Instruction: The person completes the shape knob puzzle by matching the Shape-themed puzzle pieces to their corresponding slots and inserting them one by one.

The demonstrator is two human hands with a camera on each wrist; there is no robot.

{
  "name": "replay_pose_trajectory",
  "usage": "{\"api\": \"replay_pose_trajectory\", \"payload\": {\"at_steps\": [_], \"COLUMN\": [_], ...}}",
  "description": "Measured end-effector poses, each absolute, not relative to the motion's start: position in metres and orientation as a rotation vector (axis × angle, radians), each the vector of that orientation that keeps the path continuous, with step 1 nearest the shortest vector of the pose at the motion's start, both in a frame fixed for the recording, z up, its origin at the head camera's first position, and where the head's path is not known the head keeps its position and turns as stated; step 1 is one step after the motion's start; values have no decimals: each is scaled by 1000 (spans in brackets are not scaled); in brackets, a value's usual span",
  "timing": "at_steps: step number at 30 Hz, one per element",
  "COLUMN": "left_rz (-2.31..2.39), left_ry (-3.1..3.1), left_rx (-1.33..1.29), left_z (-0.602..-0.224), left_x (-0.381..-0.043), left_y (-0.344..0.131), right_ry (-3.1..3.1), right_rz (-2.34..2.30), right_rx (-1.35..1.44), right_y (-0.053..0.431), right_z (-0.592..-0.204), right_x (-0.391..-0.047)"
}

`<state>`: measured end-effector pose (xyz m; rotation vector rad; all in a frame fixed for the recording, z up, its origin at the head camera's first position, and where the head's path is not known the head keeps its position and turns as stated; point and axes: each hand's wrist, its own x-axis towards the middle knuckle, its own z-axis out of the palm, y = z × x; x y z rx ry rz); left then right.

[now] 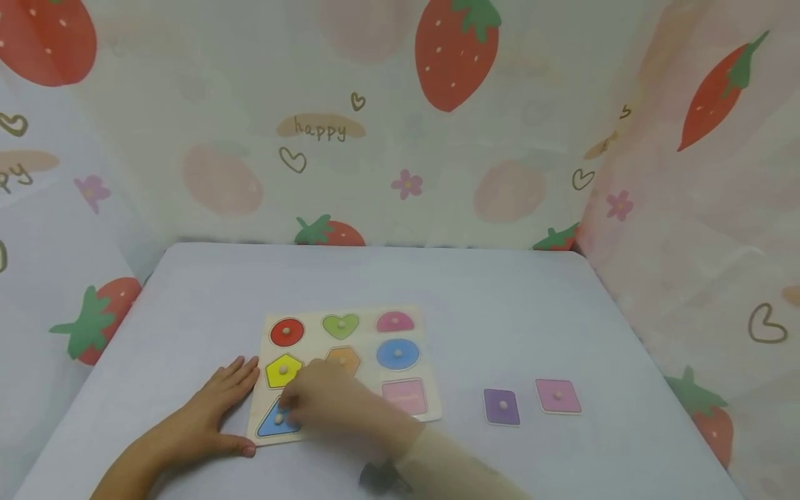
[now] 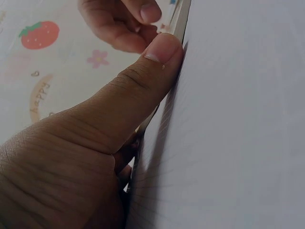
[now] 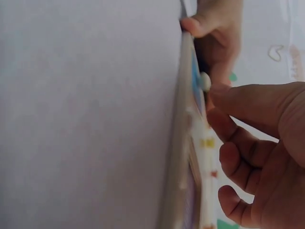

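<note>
A wooden peg puzzle board [image 1: 367,333] lies flat on the table. My left hand [image 1: 203,420] rests at its left side, fingers extended, with the thumb [image 2: 133,88] along its near edge. Over the board's lower left is my right hand [image 1: 340,403], slightly blurred, next to the blue triangle [image 1: 267,427]. In the right wrist view, thumb and bent fingers are near the triangle's knob [image 3: 205,81], seemingly just apart from it. The right hand covers part of the board's middle and bottom row. A pink recess [image 1: 404,399] at the lower right has no knob.
Right of the board lie a purple square piece [image 1: 492,414] and a pink parallelogram piece [image 1: 569,397], both knobbed. Red circle [image 1: 278,339], yellow pentagon [image 1: 275,380] and blue oval [image 1: 409,360] sit in the board. Strawberry-print cloth [image 1: 387,146] surrounds the white table [image 1: 500,298].
</note>
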<state>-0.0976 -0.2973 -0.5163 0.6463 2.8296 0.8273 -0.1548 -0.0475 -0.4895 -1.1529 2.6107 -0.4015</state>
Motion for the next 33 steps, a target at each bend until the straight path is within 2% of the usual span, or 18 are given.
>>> {"api": "replay_pose_trajectory", "payload": {"at_steps": [8, 16, 24, 33], "left_rz": [796, 799, 798, 812], "left_ry": [2824, 2834, 2820, 2813], "left_rx": [602, 635, 603, 611], "left_z": [-517, -517, -518, -517], "left_x": [-97, -96, -97, -97], "left_y": [-296, -296, -297, -297], "right_ry": [2661, 2556, 2715, 2860], "right_rz": [-519, -814, -866, -897], "right_rx": [-1249, -927, -1165, -1067], "right_y": [-3, 52, 100, 159], "right_z": [-476, -455, -449, -445], "right_x": [-163, -155, -153, -145]}}
